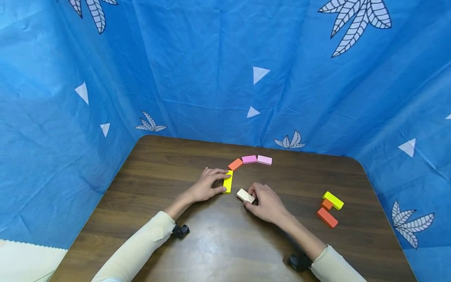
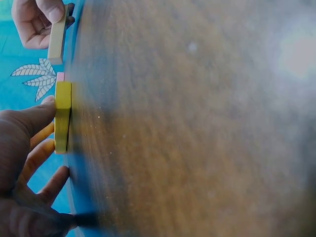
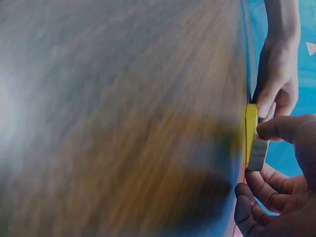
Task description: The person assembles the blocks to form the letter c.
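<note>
A yellow block (image 1: 228, 182) lies on the table, and my left hand (image 1: 208, 185) holds it with the thumb at its near end and a finger at its far end. In the left wrist view, the thumb touches the yellow block (image 2: 62, 116). Just to the right, my right hand (image 1: 266, 201) pinches a cream-coloured wooden block (image 1: 245, 195) between thumb and fingers. The right wrist view shows this pale block (image 3: 257, 154) in front of the yellow one. An orange block (image 1: 235, 164), a magenta block (image 1: 249, 159) and a light pink block (image 1: 264, 159) curve away beyond the yellow block.
At the right of the brown wooden table (image 1: 169, 156) lie a yellow-green block (image 1: 333, 200), a small orange block (image 1: 326, 204) and a red-orange block (image 1: 327, 217). A blue patterned cloth (image 1: 197, 78) hangs behind the table and along its sides.
</note>
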A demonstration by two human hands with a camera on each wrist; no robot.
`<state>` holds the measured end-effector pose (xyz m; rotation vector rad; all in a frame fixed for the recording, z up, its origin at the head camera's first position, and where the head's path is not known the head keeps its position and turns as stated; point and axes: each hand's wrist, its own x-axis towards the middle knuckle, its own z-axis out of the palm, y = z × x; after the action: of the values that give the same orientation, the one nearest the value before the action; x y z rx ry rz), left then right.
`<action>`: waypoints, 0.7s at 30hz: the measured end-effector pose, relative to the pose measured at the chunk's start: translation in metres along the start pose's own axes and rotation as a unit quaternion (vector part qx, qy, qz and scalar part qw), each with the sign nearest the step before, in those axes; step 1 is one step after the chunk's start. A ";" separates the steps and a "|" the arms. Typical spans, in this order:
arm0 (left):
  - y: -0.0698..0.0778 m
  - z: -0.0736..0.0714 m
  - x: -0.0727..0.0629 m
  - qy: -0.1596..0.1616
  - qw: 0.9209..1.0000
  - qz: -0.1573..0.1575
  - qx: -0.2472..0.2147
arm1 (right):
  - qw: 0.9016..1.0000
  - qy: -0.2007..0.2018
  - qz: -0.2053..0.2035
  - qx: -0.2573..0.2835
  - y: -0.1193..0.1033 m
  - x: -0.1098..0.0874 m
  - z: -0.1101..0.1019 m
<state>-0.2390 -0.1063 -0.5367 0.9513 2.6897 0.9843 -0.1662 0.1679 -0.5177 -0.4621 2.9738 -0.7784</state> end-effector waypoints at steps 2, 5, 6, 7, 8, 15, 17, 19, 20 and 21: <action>-0.001 0.000 0.000 0.002 1.000 0.003 -0.002 | 1.000 0.000 -0.008 0.001 -0.003 0.000 0.003; -0.003 0.002 0.000 0.014 1.000 0.014 -0.011 | 1.000 -0.003 -0.021 0.001 -0.007 0.000 0.008; -0.005 0.003 0.000 0.018 1.000 0.018 -0.014 | 1.000 -0.004 -0.025 0.000 -0.009 0.000 0.009; -0.009 0.006 0.001 0.025 0.999 0.027 -0.015 | 1.000 -0.005 -0.028 -0.002 -0.010 0.000 0.010; -0.010 0.006 0.001 0.028 0.999 0.031 -0.020 | 0.999 -0.006 -0.031 -0.005 -0.012 0.000 0.011; -0.020 0.013 0.002 0.039 0.998 0.053 -0.017 | 0.999 -0.013 -0.034 -0.013 -0.022 0.000 0.016; -0.014 0.009 0.001 0.031 0.998 0.044 -0.015 | 0.999 -0.015 -0.034 -0.017 -0.025 0.000 0.017; -0.008 0.006 0.000 0.020 0.999 0.030 -0.010 | 0.999 -0.017 -0.032 -0.021 -0.027 0.000 0.018; -0.004 0.003 -0.001 0.014 1.000 0.022 -0.008 | 0.999 -0.018 -0.032 -0.024 -0.028 0.000 0.019; -0.003 0.003 -0.001 0.011 1.000 0.016 -0.003 | 0.999 -0.018 -0.032 -0.024 -0.029 0.000 0.019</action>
<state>-0.2389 -0.1073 -0.5405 0.9918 2.6965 1.0139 -0.1566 0.1347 -0.5208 -0.5700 2.9630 -0.6978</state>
